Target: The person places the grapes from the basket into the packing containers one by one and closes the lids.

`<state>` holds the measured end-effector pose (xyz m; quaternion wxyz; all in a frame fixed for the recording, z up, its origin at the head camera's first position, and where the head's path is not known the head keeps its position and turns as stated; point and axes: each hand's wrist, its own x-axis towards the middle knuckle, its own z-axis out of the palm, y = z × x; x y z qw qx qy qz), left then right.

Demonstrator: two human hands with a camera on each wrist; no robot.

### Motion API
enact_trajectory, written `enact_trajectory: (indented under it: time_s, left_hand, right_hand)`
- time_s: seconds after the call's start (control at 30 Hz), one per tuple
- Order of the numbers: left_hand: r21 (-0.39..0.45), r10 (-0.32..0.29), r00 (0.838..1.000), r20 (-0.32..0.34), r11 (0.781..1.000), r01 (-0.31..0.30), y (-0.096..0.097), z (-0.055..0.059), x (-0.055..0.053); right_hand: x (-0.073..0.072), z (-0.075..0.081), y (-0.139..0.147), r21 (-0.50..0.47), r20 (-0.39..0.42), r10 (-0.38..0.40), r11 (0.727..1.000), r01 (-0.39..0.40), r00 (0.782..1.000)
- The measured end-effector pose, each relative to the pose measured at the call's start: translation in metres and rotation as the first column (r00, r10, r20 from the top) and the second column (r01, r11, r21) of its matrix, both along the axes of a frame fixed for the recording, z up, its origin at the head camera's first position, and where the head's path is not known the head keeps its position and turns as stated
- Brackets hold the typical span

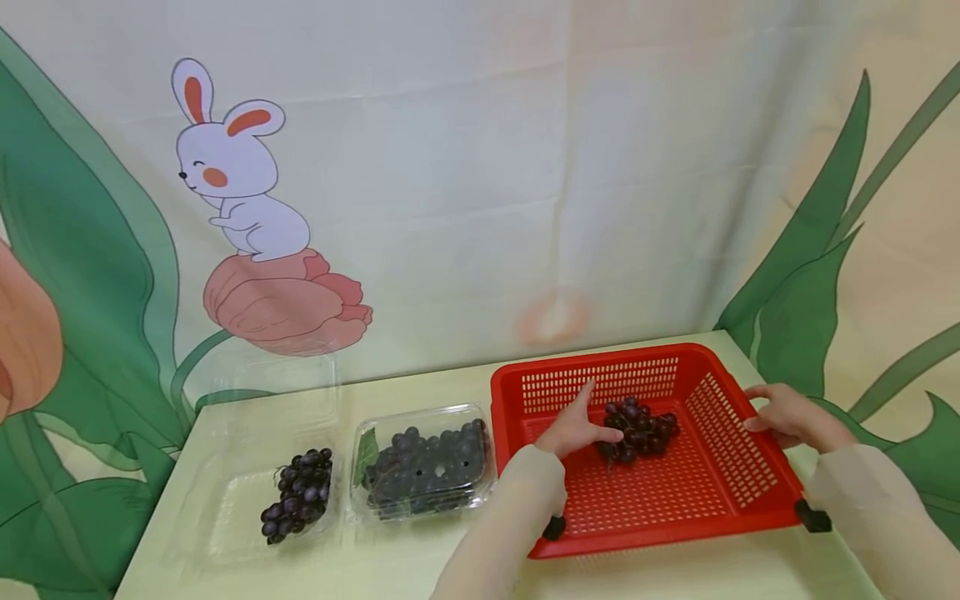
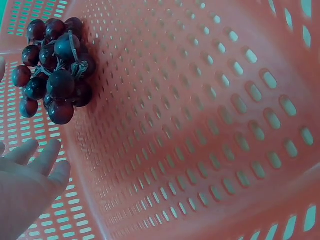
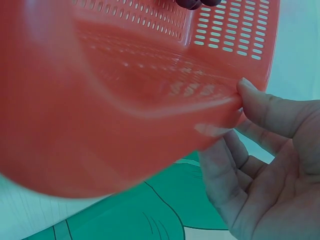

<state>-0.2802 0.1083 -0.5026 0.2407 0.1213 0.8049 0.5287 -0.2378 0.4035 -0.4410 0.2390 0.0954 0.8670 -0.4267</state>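
Observation:
A red plastic basket point(image 1: 645, 500) with slotted walls stands at the right end of the table. Inside it lies a bunch of dark grapes point(image 1: 647, 432), whose stems show in the left wrist view. My left hand point(image 1: 573, 427) is over the basket's left part, thumb and fingers spread beside the bunch; the left wrist view has these fingers point(image 2: 42, 155) relaxed and apart from the grapes point(image 2: 55, 80). At the right side, my right hand point(image 1: 797, 417) grips the basket's rim, thumb above and fingers curled below, as the right wrist view shows.
Left of the basket sits a closed clear plastic box point(image 1: 423, 462) of dark grapes with a green leaf. Farther left, an opened clear box point(image 1: 232, 521) holds another bunch of grapes point(image 1: 300, 493). A printed curtain point(image 1: 450, 192) hangs behind the table.

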Motion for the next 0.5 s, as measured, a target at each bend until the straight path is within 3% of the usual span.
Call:
enact_trajectory:
  time_s: [0.17,0.5]
  left_hand:
    - [-0.002,-0.052,0.999,0.009,0.999,0.052,0.001,-0.003,-0.001]
    - [-0.106,-0.123,0.992,-0.020,0.987,0.120,0.005,-0.013,-0.002]
  right_hand:
    - [0.001,-0.001,0.001,0.000,0.000,-0.002,1.000,0.002,1.000]
    - [0.000,-0.002,0.001,-0.013,0.000,-0.010,1.000,0.010,1.000]
